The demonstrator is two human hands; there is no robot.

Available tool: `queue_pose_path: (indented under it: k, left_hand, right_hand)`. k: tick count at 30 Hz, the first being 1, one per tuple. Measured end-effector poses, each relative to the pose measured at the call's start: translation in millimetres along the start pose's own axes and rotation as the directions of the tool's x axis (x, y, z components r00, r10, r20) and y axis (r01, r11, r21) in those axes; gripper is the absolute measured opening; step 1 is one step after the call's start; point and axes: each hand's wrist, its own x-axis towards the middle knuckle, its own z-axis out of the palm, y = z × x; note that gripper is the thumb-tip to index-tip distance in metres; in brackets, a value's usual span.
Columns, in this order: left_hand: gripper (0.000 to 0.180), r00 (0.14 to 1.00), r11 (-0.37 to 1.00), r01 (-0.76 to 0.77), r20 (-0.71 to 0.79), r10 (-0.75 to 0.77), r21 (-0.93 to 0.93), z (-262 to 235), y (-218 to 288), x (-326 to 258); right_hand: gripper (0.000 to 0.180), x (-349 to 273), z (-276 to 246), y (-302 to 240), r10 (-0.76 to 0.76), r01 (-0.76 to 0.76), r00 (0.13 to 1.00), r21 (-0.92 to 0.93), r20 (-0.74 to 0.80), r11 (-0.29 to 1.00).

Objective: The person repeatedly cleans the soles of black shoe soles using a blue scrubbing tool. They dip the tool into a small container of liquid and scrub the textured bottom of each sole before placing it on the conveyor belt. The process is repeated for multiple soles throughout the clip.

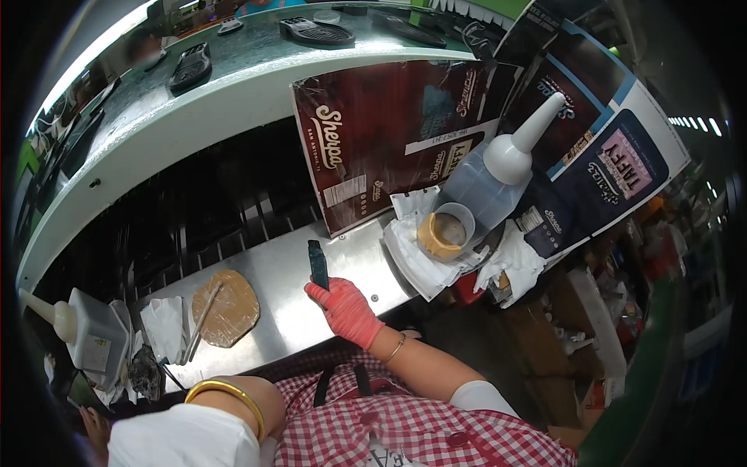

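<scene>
My right hand point(352, 313), in a thin red glove, is closed around a narrow, flat, dark green piece point(317, 263) that points up and away from me. Its exact kind does not show. Below it lies a bare metal work plate point(288, 315). To the left, a round brown pad point(237, 311) under clear film rests on the plate, with a thin grey rod point(205, 315) across its edge. Folded white paper point(164, 327) lies beside the pad. A gold bangle point(247, 401) circles my bent left arm at the lower edge; my left hand does not show.
Right of the plate stand a big squeeze bottle point(486, 183) with a white nozzle and a small cup in a yellow ring point(440, 237). Printed cardboard point(366, 132) rises behind. Another bottle point(93, 342) is far left. Dark soles point(319, 33) lie on the curved upper shelf point(257, 74).
</scene>
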Motion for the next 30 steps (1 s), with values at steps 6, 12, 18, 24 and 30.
queue_pose_path:
  k: [6,12,18,24,30]
  left_hand:
    - [0.021,0.965,0.966,0.220,-0.176,-0.195,0.134,-15.6,-17.4,-3.4]
    - [0.021,0.957,0.925,0.269,-0.183,-0.225,0.269,-15.8,-51.1,-16.9]
    - [0.021,0.957,0.912,0.288,-0.115,-0.266,0.292,-17.7,-102.8,-31.1]
    - [0.022,0.966,0.907,0.258,-0.068,-0.250,0.332,-17.9,-120.7,-34.6]
    - [0.023,0.968,0.898,0.250,-0.065,-0.243,0.363,-9.6,-113.4,-37.0]
  right_hand:
    - [0.021,7.7,-13.2,-7.3,0.046,-0.049,0.997,-0.041,-0.055,0.998]
    - [0.028,16.8,-15.4,-20.9,0.036,-0.037,0.999,-0.064,-0.004,0.997]
    - [0.032,12.7,-7.7,-14.1,0.006,-0.007,1.000,-0.041,-0.030,0.999]
    - [0.034,18.6,-11.8,-23.2,0.011,-0.012,1.000,-0.059,-0.012,0.998]
    - [0.034,17.7,-12.6,-29.0,0.066,-0.064,0.997,-0.078,0.025,0.995]
